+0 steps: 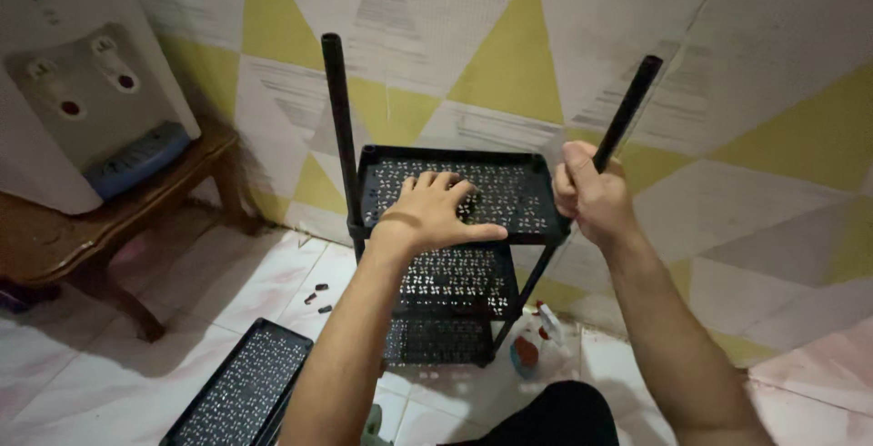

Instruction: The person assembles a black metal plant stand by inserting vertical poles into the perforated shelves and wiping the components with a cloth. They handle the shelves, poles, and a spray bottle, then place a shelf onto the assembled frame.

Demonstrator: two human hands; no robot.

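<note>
The left hand [436, 214] lay spread flat on the black rack [455, 193]; right hand [591, 196] fingers gripped a tilted pole [627, 110], which risked jamming or tipping it.

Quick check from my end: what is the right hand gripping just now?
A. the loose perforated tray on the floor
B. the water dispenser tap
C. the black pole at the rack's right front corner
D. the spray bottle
C: the right hand is closed around the black pole slanting up at the rack's right corner, while the left hand lies flat on the top shelf.
</note>
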